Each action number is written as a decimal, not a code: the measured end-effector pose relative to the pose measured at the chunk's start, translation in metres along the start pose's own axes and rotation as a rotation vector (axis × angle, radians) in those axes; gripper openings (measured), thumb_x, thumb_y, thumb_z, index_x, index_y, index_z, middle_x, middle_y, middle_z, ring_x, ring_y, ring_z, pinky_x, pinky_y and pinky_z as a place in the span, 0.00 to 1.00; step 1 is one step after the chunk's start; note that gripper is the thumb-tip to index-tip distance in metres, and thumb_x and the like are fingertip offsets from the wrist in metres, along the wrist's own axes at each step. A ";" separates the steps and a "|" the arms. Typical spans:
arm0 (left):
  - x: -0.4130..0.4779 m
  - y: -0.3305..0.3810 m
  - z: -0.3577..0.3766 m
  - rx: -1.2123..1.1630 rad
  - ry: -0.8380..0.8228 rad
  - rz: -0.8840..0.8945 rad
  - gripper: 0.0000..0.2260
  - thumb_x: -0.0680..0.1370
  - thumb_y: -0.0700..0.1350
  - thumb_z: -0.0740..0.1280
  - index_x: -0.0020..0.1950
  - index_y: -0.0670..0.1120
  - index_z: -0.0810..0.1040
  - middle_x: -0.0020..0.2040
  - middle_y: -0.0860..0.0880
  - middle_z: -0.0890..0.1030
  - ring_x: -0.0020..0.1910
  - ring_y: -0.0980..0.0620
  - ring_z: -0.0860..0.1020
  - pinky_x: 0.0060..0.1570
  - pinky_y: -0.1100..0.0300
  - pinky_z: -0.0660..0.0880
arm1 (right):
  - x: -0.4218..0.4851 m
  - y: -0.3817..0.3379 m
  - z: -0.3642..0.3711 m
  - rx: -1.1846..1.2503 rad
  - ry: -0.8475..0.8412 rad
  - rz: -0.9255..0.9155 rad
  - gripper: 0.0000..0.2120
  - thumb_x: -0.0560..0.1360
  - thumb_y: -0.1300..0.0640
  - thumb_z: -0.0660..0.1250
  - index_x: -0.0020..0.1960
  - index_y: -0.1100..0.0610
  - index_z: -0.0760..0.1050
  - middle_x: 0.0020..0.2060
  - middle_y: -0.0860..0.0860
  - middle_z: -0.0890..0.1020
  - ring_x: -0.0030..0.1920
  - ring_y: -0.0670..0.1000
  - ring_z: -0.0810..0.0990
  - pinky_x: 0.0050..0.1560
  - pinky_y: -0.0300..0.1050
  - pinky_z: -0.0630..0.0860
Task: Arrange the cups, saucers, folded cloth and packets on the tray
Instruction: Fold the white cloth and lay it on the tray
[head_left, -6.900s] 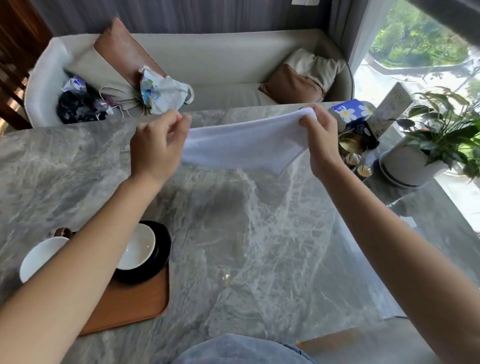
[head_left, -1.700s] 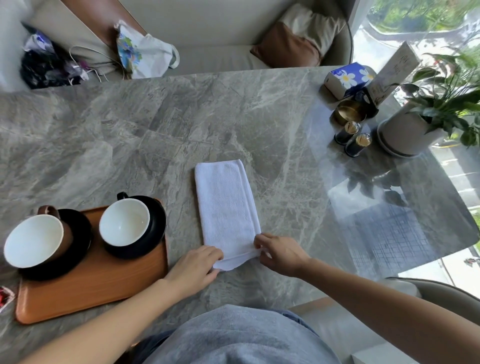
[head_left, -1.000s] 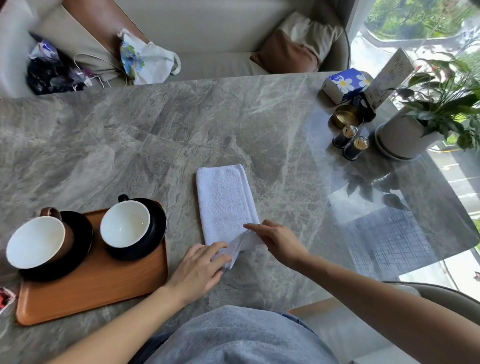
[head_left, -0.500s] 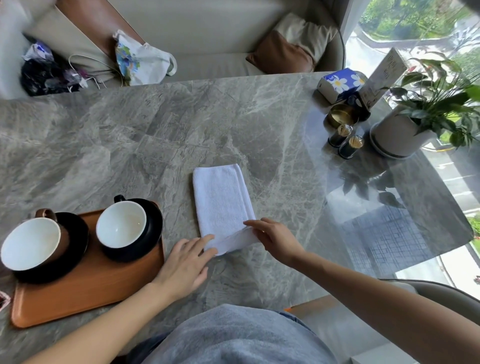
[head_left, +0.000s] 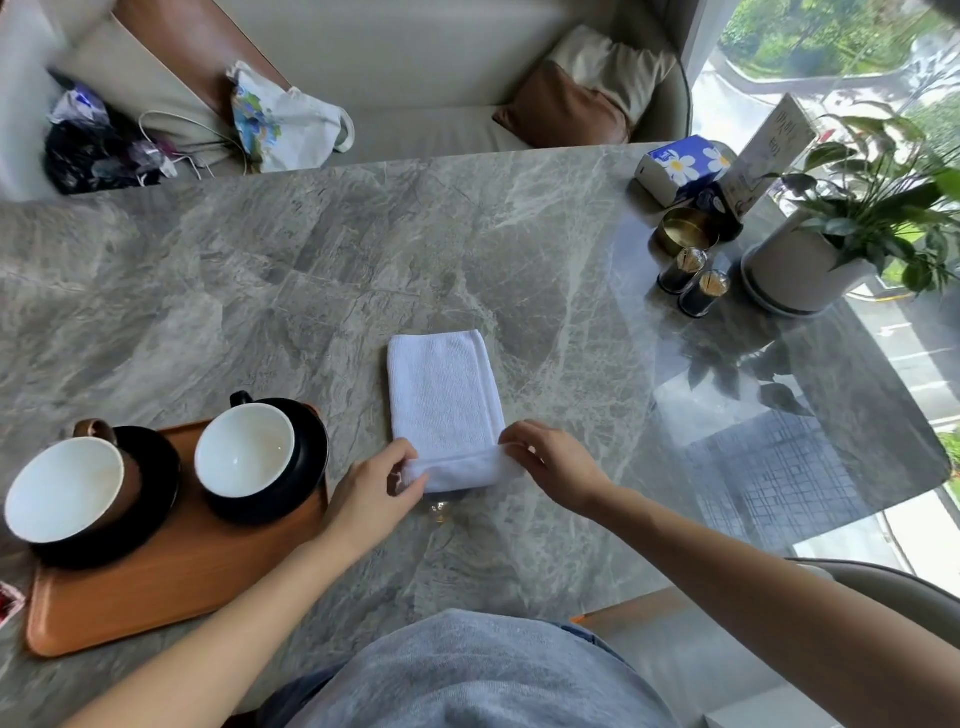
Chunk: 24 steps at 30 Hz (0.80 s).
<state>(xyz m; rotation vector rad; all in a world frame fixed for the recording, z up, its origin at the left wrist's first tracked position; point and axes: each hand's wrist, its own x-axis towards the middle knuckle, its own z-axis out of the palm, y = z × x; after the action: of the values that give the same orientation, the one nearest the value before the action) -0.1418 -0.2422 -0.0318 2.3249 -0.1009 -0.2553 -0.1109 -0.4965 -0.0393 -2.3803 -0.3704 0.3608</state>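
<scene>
A white folded cloth (head_left: 441, 395) lies lengthwise on the grey marble table (head_left: 311, 270). Its near end is rolled up into a small roll. My left hand (head_left: 371, 491) pinches the roll's left end and my right hand (head_left: 553, 460) pinches its right end. To the left stands a wooden tray (head_left: 171, 587). It carries a black cup (head_left: 244, 457) on a black saucer (head_left: 311, 447) and a brown cup (head_left: 65, 488) on a second black saucer (head_left: 161, 467). A red packet (head_left: 8, 603) shows at the left edge, beside the tray.
At the far right stand a potted plant (head_left: 852, 228), a blue tissue box (head_left: 685, 163), a menu card (head_left: 769, 150), a gold tin (head_left: 683, 231) and two small dark jars (head_left: 693, 280). A sofa with cushions and bags (head_left: 285, 122) runs behind the table.
The cloth went from held in the air to lying folded on the table. Over the last second both hands lifted its near end and rolled it away from me.
</scene>
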 end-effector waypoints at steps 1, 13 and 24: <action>0.002 0.002 0.000 -0.050 0.003 -0.004 0.08 0.72 0.45 0.69 0.43 0.54 0.70 0.36 0.51 0.78 0.36 0.52 0.78 0.39 0.55 0.76 | 0.000 0.000 -0.001 0.014 0.016 -0.003 0.07 0.78 0.58 0.59 0.52 0.54 0.76 0.47 0.47 0.80 0.44 0.46 0.77 0.43 0.37 0.72; -0.007 0.009 -0.005 -0.423 -0.273 -0.260 0.07 0.78 0.35 0.60 0.43 0.43 0.65 0.33 0.49 0.64 0.33 0.53 0.62 0.32 0.65 0.60 | -0.022 -0.009 0.011 0.165 -0.090 0.092 0.07 0.79 0.61 0.56 0.49 0.55 0.72 0.40 0.44 0.74 0.39 0.37 0.72 0.38 0.32 0.67; -0.022 -0.005 0.009 -0.911 -0.267 -0.616 0.11 0.76 0.38 0.65 0.58 0.46 0.71 0.55 0.47 0.80 0.53 0.48 0.78 0.54 0.49 0.73 | -0.024 -0.015 0.011 0.792 -0.341 0.644 0.04 0.79 0.54 0.61 0.47 0.53 0.71 0.38 0.48 0.74 0.36 0.45 0.75 0.36 0.38 0.77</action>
<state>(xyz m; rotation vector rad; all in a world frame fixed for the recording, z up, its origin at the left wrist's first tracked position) -0.1655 -0.2418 -0.0376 1.3487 0.5084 -0.7407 -0.1398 -0.4879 -0.0337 -1.5870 0.3629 1.0016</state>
